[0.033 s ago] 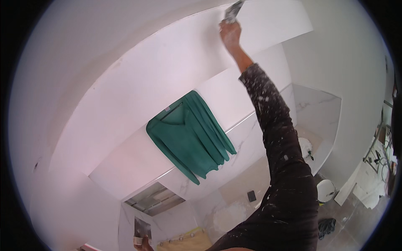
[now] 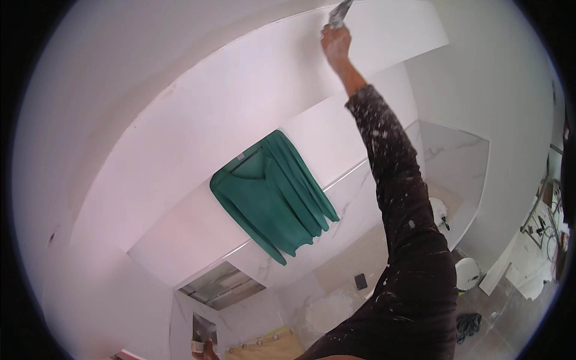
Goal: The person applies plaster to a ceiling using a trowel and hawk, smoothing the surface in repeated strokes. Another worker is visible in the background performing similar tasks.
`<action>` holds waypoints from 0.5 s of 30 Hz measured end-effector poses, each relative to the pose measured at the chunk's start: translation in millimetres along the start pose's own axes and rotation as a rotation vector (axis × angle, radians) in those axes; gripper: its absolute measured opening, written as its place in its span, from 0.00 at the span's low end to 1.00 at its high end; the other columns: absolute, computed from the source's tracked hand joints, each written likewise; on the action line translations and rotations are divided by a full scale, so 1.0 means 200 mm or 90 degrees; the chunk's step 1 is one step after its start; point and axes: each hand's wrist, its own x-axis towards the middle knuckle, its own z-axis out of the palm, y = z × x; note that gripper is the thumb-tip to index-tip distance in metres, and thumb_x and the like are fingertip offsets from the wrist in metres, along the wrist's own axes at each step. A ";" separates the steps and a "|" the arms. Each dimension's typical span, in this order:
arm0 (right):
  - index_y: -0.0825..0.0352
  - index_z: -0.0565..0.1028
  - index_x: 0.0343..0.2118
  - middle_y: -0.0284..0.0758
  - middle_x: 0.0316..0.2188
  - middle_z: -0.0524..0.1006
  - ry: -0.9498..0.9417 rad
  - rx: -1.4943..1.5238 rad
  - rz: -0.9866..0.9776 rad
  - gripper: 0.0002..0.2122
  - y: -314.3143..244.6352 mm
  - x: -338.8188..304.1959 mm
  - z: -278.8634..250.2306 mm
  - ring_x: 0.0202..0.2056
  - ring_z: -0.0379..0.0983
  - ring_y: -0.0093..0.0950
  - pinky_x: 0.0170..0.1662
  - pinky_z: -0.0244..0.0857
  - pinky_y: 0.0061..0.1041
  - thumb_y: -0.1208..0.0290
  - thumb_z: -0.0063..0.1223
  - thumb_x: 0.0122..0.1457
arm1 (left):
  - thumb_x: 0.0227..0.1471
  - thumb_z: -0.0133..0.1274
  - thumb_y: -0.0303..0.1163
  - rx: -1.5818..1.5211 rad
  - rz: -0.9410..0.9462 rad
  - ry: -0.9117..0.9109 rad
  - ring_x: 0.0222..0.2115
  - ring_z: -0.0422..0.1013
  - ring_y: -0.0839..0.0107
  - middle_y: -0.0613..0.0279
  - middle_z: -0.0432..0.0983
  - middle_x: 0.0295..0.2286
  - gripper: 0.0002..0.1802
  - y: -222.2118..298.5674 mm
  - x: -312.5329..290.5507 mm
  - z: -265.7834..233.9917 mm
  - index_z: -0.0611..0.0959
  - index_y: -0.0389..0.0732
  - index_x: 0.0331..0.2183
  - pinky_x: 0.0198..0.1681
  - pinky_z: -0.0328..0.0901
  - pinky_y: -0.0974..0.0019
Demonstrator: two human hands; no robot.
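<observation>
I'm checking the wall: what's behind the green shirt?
Beside the green shirt, white wall shows above and marbled tile below, with a thin light strip between them. The stretch directly behind the fabric is covered.

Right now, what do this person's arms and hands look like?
The right hand is bare, with whitish smears; its long, dark brownish sleeve is flecked with white. The left hand, only partly in view, also looks bare; no sleeve shows there.

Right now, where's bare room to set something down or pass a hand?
Set-down: beige surface between dark rectangular item and marbled panel. Hand: past white wall between right hand and green garment. Crowded: right edge, cables and white boards.
</observation>
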 end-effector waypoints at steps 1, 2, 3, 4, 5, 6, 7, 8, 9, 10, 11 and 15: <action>0.67 0.68 0.46 0.34 0.24 0.72 -0.008 -0.086 -0.083 0.13 0.00 0.12 -0.05 0.26 0.70 0.28 0.29 0.69 0.30 0.74 0.47 0.58 | 0.51 0.59 0.30 0.004 0.000 0.004 0.40 0.69 0.60 0.50 0.75 0.43 0.21 -0.01 -0.01 -0.02 0.77 0.28 0.45 0.46 0.65 0.57; 0.67 0.66 0.47 0.35 0.25 0.73 -0.028 -0.117 -0.068 0.14 0.01 0.21 -0.08 0.27 0.70 0.29 0.29 0.69 0.31 0.74 0.48 0.58 | 0.51 0.59 0.31 0.007 0.001 0.007 0.41 0.69 0.60 0.49 0.75 0.43 0.21 -0.01 -0.02 -0.04 0.78 0.29 0.45 0.46 0.65 0.56; 0.68 0.65 0.49 0.36 0.25 0.73 -0.034 -0.170 -0.087 0.16 0.02 0.27 -0.10 0.27 0.70 0.30 0.30 0.69 0.32 0.74 0.48 0.57 | 0.51 0.59 0.32 0.016 -0.006 0.015 0.41 0.69 0.59 0.49 0.75 0.43 0.21 -0.01 -0.03 -0.05 0.78 0.29 0.45 0.47 0.65 0.56; 0.69 0.64 0.50 0.36 0.26 0.74 -0.055 -0.177 -0.082 0.18 0.02 0.32 -0.09 0.28 0.71 0.31 0.31 0.69 0.33 0.73 0.48 0.57 | 0.51 0.59 0.32 0.018 -0.012 0.019 0.41 0.68 0.59 0.48 0.75 0.43 0.21 0.00 -0.03 -0.06 0.78 0.29 0.45 0.47 0.64 0.55; 0.69 0.63 0.51 0.37 0.26 0.74 -0.030 -0.277 -0.097 0.19 0.02 0.34 -0.07 0.29 0.71 0.32 0.32 0.69 0.33 0.73 0.49 0.57 | 0.51 0.59 0.32 0.017 -0.020 0.030 0.41 0.68 0.59 0.48 0.75 0.44 0.21 0.01 -0.03 -0.06 0.78 0.29 0.45 0.47 0.64 0.55; 0.70 0.62 0.53 0.38 0.27 0.74 -0.024 -0.331 -0.092 0.21 0.02 0.32 -0.03 0.29 0.71 0.33 0.32 0.69 0.34 0.73 0.49 0.56 | 0.51 0.59 0.32 0.017 -0.028 0.035 0.41 0.68 0.59 0.48 0.75 0.44 0.21 0.02 -0.03 -0.07 0.78 0.29 0.45 0.47 0.64 0.55; 0.70 0.61 0.54 0.39 0.27 0.75 -0.040 -0.369 -0.131 0.23 0.01 0.28 0.03 0.30 0.72 0.34 0.33 0.69 0.35 0.72 0.50 0.56 | 0.52 0.59 0.33 0.014 -0.035 0.044 0.41 0.68 0.59 0.48 0.75 0.44 0.21 0.02 -0.04 -0.07 0.78 0.29 0.45 0.47 0.64 0.55; 0.71 0.59 0.55 0.40 0.27 0.75 0.005 -0.430 -0.071 0.24 -0.01 0.23 0.09 0.31 0.72 0.35 0.34 0.69 0.35 0.72 0.50 0.56 | 0.52 0.59 0.33 0.015 -0.041 0.050 0.42 0.68 0.59 0.48 0.74 0.44 0.21 0.03 -0.04 -0.08 0.78 0.29 0.45 0.47 0.64 0.55; 0.71 0.58 0.57 0.40 0.28 0.75 0.022 -0.470 -0.053 0.26 -0.03 0.17 0.17 0.31 0.72 0.36 0.34 0.68 0.36 0.72 0.51 0.55 | 0.52 0.59 0.33 0.015 -0.047 0.056 0.42 0.68 0.59 0.48 0.74 0.44 0.21 0.03 -0.05 -0.09 0.78 0.29 0.45 0.48 0.64 0.55; 0.72 0.57 0.58 0.41 0.28 0.76 0.037 -0.492 -0.030 0.28 -0.05 0.11 0.24 0.32 0.73 0.37 0.35 0.68 0.37 0.71 0.51 0.55 | 0.52 0.59 0.33 0.018 -0.053 0.060 0.42 0.68 0.59 0.48 0.74 0.45 0.21 0.03 -0.06 -0.10 0.78 0.29 0.45 0.48 0.64 0.54; 0.72 0.56 0.59 0.42 0.29 0.76 0.003 -0.493 -0.026 0.30 -0.07 0.04 0.33 0.33 0.73 0.38 0.36 0.68 0.37 0.71 0.51 0.55 | 0.52 0.58 0.34 0.021 -0.060 0.064 0.42 0.68 0.59 0.48 0.74 0.45 0.22 0.02 -0.06 -0.11 0.78 0.29 0.45 0.48 0.64 0.54; 0.75 0.51 0.64 0.45 0.31 0.78 0.066 -0.480 0.009 0.37 -0.07 -0.25 0.71 0.35 0.74 0.43 0.39 0.68 0.40 0.70 0.53 0.53 | 0.52 0.58 0.35 0.040 -0.097 0.088 0.43 0.68 0.58 0.47 0.74 0.45 0.22 -0.06 -0.08 -0.18 0.79 0.29 0.45 0.49 0.63 0.54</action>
